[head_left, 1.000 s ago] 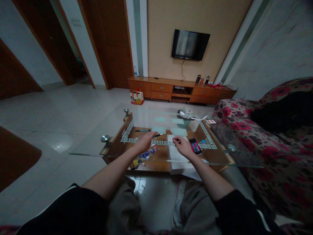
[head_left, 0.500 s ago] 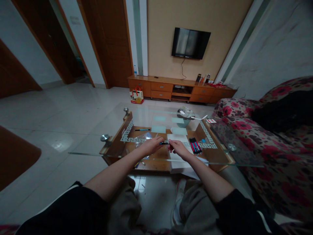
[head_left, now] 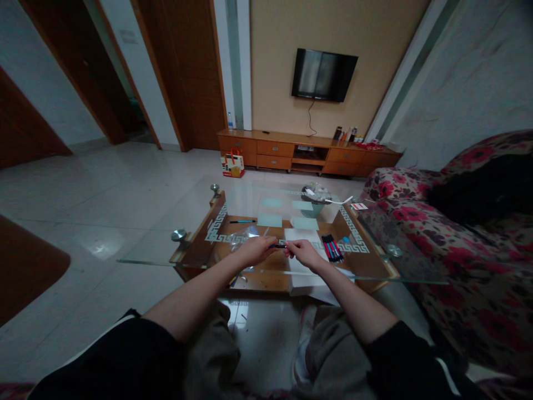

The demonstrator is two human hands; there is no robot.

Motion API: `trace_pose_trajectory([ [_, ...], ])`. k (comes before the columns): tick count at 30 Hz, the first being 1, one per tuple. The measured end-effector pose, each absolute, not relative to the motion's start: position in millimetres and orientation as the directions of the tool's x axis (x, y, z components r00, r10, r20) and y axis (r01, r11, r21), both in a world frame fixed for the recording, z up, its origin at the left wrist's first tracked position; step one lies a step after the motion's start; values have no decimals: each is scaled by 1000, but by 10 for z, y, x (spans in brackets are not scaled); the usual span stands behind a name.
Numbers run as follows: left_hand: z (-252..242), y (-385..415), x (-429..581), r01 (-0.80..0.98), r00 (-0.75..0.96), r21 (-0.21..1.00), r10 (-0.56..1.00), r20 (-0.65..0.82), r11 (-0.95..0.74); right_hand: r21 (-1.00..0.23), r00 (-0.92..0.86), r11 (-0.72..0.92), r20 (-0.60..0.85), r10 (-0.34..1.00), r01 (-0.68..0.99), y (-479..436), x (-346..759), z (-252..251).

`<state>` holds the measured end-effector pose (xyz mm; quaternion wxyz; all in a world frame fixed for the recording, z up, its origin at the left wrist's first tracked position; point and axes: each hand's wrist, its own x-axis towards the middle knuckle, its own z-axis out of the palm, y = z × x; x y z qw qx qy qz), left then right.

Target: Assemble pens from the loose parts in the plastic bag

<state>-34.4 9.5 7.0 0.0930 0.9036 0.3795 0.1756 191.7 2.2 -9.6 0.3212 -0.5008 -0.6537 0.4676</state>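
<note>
The surface is showing smooth, clear glass, its frosted rectangles looking matt. Supporting knobs are gleaming like polished metal. The held pen and the row of pens are appearing as smooth plastic. The wooden cabinet is displaying a low sheen; the tiled floor is reflecting light glossily; the sofa is wearing matt cloth.

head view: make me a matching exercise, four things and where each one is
1. dark pen
2. row of pens
3. carrier bag
4. television

A. on the beige wall
B. between the left hand and right hand
C. on the floor by the wooden cabinet
D. just right of the right hand

Pairs: 1-B, 2-D, 3-C, 4-A
</note>
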Motion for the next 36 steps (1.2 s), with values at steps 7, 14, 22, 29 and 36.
trace_pose_trajectory([
  [7, 97, 81, -342, 656, 653, 291, 717, 244, -697, -927, -289, 59, -55, 956, 371, 59, 1927, -160],
  [14, 82, 93, -334, 650, 661, 283, 708, 248, -705, -930, -296, 71, -41, 954, 360, 59, 1942, -148],
  [22, 21, 112, -351, 618, 674, 332, 697, 245, -713, -923, -309, 94, -28, 951, 374, 50, 1947, -165],
  [29, 39, 106, -346, 613, 688, 310, 684, 242, -727, -911, -331, 121, -18, 943, 393, 67, 1967, -206],
  [36, 14, 118, -352, 604, 694, 325, 681, 236, -728, -893, -344, 168, 16, 939, 417, 82, 2003, -243],
])
